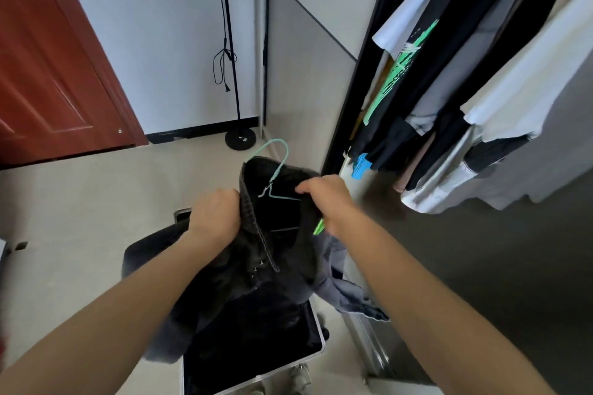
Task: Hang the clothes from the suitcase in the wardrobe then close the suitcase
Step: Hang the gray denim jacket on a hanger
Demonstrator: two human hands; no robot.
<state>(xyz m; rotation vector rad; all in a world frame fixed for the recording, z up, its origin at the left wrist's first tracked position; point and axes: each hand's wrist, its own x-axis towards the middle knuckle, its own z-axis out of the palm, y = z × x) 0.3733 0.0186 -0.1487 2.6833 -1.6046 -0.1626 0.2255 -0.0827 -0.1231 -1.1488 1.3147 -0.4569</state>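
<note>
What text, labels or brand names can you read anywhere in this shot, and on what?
No readable text.
Green print on the black hanging shirt: brushy strokes, not legible.
Blue tag below the hanging clothes: too blurred.
Small sticker on the floor stand's base: too small.

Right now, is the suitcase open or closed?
Open. The suitcase shows its silver rim and dark inside, uncovered, below the dark garment that the left hand and right hand hold.
</note>
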